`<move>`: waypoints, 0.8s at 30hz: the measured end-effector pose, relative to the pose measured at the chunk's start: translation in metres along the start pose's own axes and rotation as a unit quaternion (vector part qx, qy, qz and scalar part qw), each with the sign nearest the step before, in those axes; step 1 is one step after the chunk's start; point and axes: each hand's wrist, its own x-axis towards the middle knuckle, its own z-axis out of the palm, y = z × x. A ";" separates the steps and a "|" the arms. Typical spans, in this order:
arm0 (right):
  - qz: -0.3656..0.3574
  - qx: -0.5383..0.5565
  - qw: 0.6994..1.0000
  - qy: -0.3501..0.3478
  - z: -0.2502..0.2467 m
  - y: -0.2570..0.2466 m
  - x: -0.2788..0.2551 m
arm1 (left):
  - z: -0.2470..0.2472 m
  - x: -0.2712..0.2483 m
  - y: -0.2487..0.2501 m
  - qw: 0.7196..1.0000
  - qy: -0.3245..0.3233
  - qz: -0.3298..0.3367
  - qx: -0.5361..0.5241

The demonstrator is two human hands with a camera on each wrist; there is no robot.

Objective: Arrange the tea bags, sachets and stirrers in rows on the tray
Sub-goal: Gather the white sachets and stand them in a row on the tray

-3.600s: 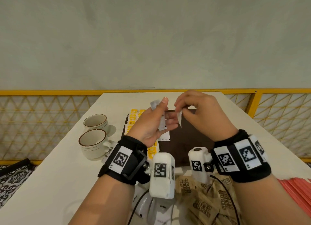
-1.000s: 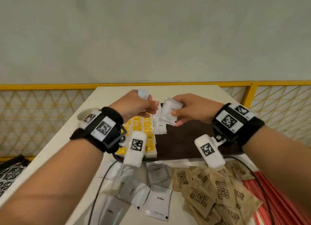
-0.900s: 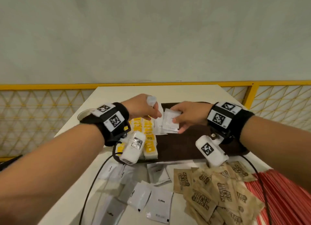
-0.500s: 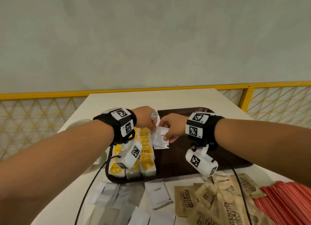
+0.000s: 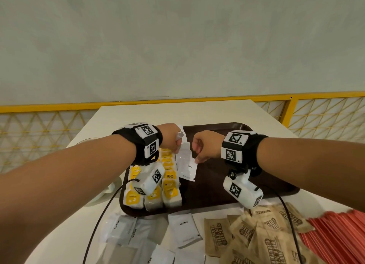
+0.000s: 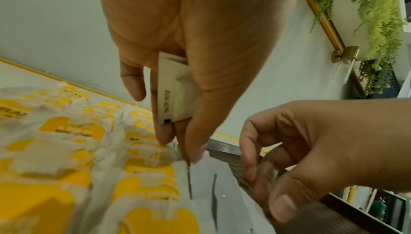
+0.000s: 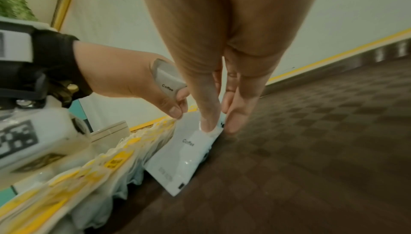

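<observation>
Both hands have dropped from chest height onto the dark brown tray (image 5: pixel 272 176). Beside the yellow-and-white tea bag rows (image 5: pixel 167 170), the left hand (image 5: pixel 169 138) clutches a folded white coffee sachet (image 6: pixel 175 95), plainest in its wrist view. The right hand (image 5: pixel 205 145) pinches a flat white coffee sachet (image 7: pixel 189 156) against the tray; head view hides its fingertips (image 7: pixel 208 123)

White table (image 5: pixel 158 113) against a pale wall (image 5: pixel 177 42); yellow lattice railing (image 5: pixel 325 113) along its far edge; hanging green plants (image 6: pixel 378 17) on the wall; white cup (image 5: pixel 106 188) partly hidden left.
</observation>
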 end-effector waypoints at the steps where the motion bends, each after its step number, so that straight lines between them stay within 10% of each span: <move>1: 0.010 0.007 1.000 -0.004 -0.001 0.002 0.000 | 0.000 0.001 0.000 1.000 0.001 -0.002 0.000; 24: -0.014 0.063 0.998 0.005 0.007 0.004 0.003 | 0.001 0.010 0.009 0.998 -0.020 -0.002 0.060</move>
